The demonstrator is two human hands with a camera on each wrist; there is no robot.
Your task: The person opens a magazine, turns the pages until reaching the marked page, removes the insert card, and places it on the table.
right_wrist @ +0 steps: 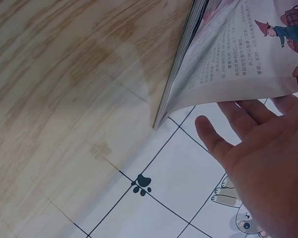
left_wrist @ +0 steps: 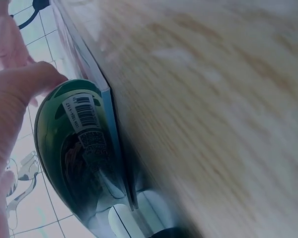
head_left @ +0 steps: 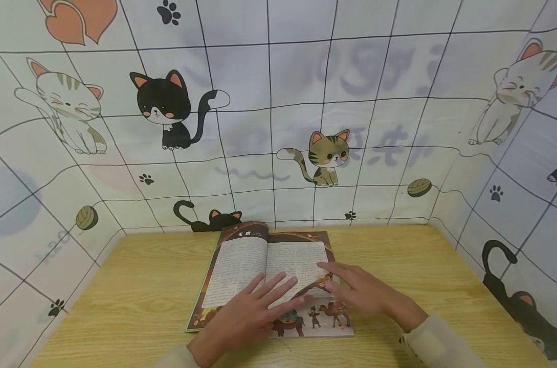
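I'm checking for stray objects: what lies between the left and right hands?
In the head view, part of the open book lies between the left hand and right hand: a curled page, with an illustrated page beneath.

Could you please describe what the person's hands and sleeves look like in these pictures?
The left hand and right hand are bare, with no gloves or rings visible. Both sleeves are pale cream; the right sleeve has a small dark marking near its cuff, while only a little of the left sleeve shows, looking plain there.
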